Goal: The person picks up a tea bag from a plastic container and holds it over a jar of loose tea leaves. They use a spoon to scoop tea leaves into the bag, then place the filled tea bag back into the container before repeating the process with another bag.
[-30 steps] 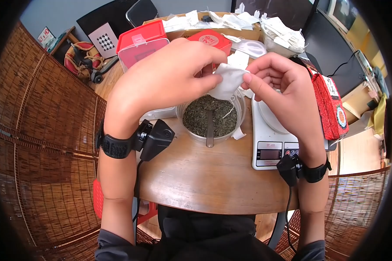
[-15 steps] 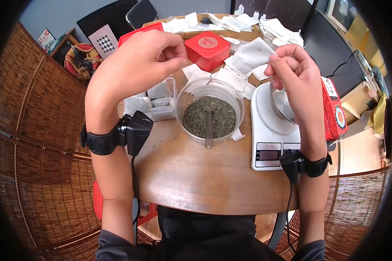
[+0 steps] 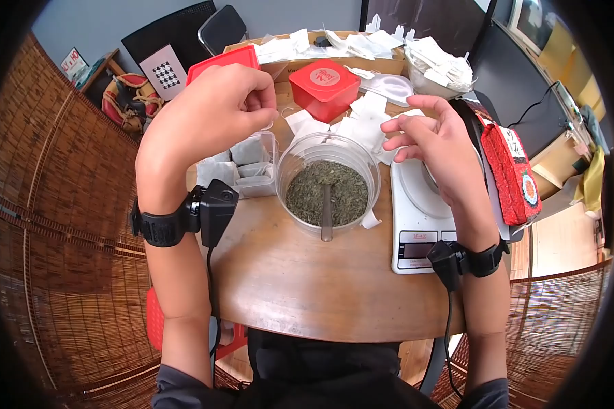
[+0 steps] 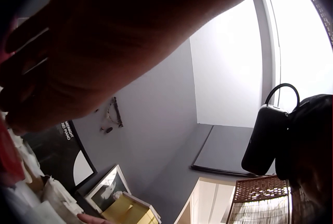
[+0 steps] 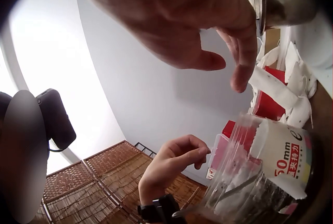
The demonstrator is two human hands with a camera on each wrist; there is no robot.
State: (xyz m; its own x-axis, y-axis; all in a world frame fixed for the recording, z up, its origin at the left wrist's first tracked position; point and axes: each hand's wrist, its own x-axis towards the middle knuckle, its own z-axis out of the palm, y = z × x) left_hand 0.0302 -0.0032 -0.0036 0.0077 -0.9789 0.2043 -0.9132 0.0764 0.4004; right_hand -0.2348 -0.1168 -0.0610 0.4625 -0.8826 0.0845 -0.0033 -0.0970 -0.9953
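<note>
Fingers spread, holding nothing, your right hand (image 3: 443, 146) hovers near flat white fabric pouches (image 3: 365, 128); your left hand (image 3: 222, 102) curls, its grasp impossible to tell. Your round clear-plastic tub (image 3: 331, 150) of dried green leaves (image 3: 310, 194) sits between, likely for two-handed reach.

You wear dark grey sleeves (image 3: 184, 385), lower left and lower right, and black clothing (image 3: 327, 390) at bottom centre. Black wrist straps (image 3: 160, 230) carry blocky black cameras (image 3: 220, 204), each trailing a thin black cable (image 3: 449, 341).
</note>
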